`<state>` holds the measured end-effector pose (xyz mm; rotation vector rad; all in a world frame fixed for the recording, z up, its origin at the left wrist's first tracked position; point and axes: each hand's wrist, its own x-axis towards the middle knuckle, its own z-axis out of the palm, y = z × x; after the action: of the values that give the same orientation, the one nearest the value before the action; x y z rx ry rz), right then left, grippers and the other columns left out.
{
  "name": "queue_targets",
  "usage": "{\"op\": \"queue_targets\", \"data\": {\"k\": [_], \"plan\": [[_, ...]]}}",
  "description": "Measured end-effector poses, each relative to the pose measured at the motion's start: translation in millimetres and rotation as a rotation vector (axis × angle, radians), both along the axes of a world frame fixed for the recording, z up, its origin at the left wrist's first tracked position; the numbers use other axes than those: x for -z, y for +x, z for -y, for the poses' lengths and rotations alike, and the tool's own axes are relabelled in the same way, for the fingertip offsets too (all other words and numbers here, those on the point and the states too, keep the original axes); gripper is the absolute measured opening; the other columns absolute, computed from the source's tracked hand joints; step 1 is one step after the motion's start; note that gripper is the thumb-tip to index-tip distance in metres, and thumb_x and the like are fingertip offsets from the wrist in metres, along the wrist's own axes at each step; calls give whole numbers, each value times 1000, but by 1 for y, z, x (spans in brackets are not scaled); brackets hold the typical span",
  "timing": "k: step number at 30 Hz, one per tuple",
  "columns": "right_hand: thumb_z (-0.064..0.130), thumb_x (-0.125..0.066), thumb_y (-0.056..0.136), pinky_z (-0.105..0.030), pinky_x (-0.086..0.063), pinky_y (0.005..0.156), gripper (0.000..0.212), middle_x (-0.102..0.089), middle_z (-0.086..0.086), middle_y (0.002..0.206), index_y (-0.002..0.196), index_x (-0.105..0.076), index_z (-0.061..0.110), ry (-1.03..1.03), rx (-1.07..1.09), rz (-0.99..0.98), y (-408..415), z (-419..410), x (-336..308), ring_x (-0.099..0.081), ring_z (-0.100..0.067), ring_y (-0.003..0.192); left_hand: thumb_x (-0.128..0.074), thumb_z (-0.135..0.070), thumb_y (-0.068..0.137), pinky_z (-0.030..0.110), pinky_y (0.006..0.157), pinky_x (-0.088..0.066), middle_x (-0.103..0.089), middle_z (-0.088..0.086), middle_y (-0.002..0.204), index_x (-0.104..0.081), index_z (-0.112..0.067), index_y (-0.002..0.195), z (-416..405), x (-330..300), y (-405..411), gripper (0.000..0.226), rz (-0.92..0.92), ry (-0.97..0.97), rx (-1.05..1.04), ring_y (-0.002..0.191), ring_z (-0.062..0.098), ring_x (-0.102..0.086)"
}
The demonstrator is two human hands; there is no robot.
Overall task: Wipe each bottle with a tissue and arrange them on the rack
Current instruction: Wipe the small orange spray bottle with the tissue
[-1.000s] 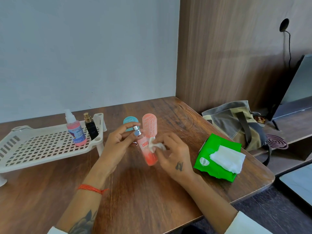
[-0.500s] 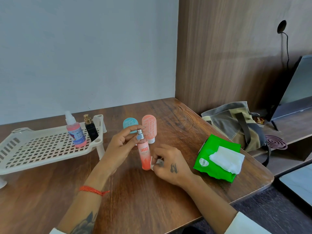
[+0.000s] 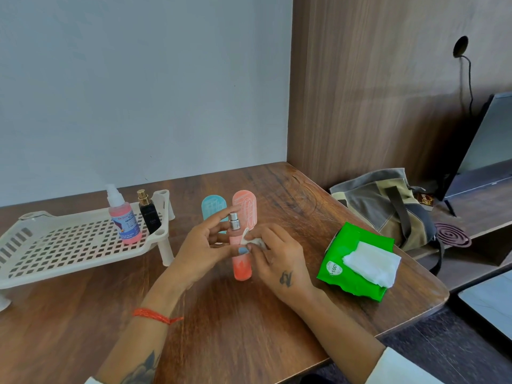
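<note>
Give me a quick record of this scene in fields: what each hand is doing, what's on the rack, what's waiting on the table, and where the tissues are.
left hand: grips the coral spray bottle, upright just above the table
right hand: pinches a crumpled tissue against the bottle's upper body
on rack: pink spray bottle and black bottle, both upright at its right end
waiting on table: blue bottle and peach bottle, standing behind the hands
tissue pack: green, right of the hands, one white sheet lying on top
</note>
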<state>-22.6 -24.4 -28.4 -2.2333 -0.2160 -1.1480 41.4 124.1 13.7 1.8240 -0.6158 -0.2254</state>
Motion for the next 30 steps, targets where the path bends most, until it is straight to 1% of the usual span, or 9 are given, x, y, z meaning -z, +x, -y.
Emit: {"op": "queue_targets", "data": {"k": [5, 8, 11, 14, 17, 20, 24, 26, 30], "plan": [[9, -61, 84, -12, -47, 82, 15, -66, -6, 99, 96, -69, 6, 30, 45, 163, 2, -2, -9, -59, -10, 93, -78, -4, 70, 24, 89, -51, -64, -13, 106, -49, -38, 126, 2, 1, 0, 72, 15, -10, 6, 96, 8, -65], [3, -64, 80, -25, -50, 84, 17, -67, -10, 99, 95, -71, 5, -192, 22, 216, 8, -7, -19, -60, -19, 95, -78, -6, 70, 30, 88, -54, -66, 2, 111, -52, -33, 129, -1, 4, 1, 71, 37, -30, 46, 99, 19, -65], [2, -70, 73, -29, -50, 81, 22, -67, -8, 98, 95, -71, 6, -404, 16, 148, 13, -13, -27, -54, -21, 96, -76, -4, 72, 37, 92, -53, -65, 2, 114, -51, -33, 131, -1, 6, 4, 70, 66, -22, 26, 103, 21, -65], [-2, -71, 67, -30, -53, 75, 26, -67, -6, 96, 92, -71, 7, -441, -11, 120, 13, -12, -31, -54, -21, 94, -76, -1, 72, 36, 89, -54, -68, -2, 98, -52, -34, 128, 0, 7, 6, 70, 78, -27, 9, 93, 18, -67], [-2, -64, 71, -24, -47, 81, 23, -67, -5, 95, 91, -71, 7, -377, -52, 110, 8, -4, -29, -56, -18, 94, -78, 1, 69, 25, 80, -54, -69, -10, 84, -53, -33, 128, -1, 6, 5, 72, 61, -40, 34, 81, 10, -65], [7, -54, 82, -22, -48, 81, 17, -66, -4, 95, 90, -69, 8, -201, -75, 49, 5, 5, -25, -59, -14, 91, -79, 1, 68, 20, 79, -53, -69, -2, 96, -51, -32, 129, 0, 2, 2, 76, 38, -23, 18, 83, 4, -66], [2, -60, 81, -23, -51, 66, 10, -66, 4, 85, 85, -67, 8, 26, -100, -77, 8, 15, -23, -60, -8, 77, -78, 1, 69, 30, 92, -52, -70, -5, 104, -49, -44, 122, 1, -1, -3, 75, 39, 10, 16, 97, 9, -66], [3, -64, 82, -12, -48, 67, 9, -64, 9, 84, 86, -69, 10, 117, -94, -149, 11, 16, -29, -59, -1, 76, -78, 0, 69, 38, 96, -51, -71, -4, 105, -46, -43, 127, 1, -1, -3, 79, 34, 22, 26, 99, 11, -67], [3, -63, 85, -8, -48, 72, 13, -65, 9, 90, 93, -71, 9, 179, -109, -174, 15, 15, -52, -61, -2, 81, -79, -3, 70, 46, 104, -44, -73, -1, 105, -37, -44, 132, 2, -2, -3, 86, 29, 32, 33, 100, 12, -67]]}}
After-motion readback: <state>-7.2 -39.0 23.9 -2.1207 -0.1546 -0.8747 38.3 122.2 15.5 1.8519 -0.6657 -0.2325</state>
